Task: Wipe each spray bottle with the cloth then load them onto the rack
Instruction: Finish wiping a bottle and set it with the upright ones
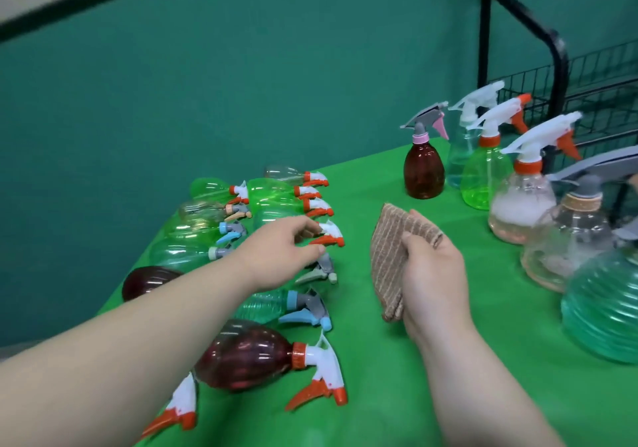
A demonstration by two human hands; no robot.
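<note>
Several spray bottles lie on their sides on the green table (373,360) at the left. My left hand (283,250) reaches over them, its fingers closing round the neck of a green bottle with a white and orange trigger head (331,234). My right hand (431,274) grips a folded brown striped cloth (390,257) above the middle of the table. Upright at the right stand a brown bottle (424,170), a clear bluish one (464,143), a green one (485,174), a pinkish one (521,205) and more nearer. The black wire rack (559,67) rises behind them.
A dark red bottle with an orange trigger (248,360) lies close to my left forearm, and a teal ribbed bottle (604,308) stands at the right edge. A teal wall backs the table.
</note>
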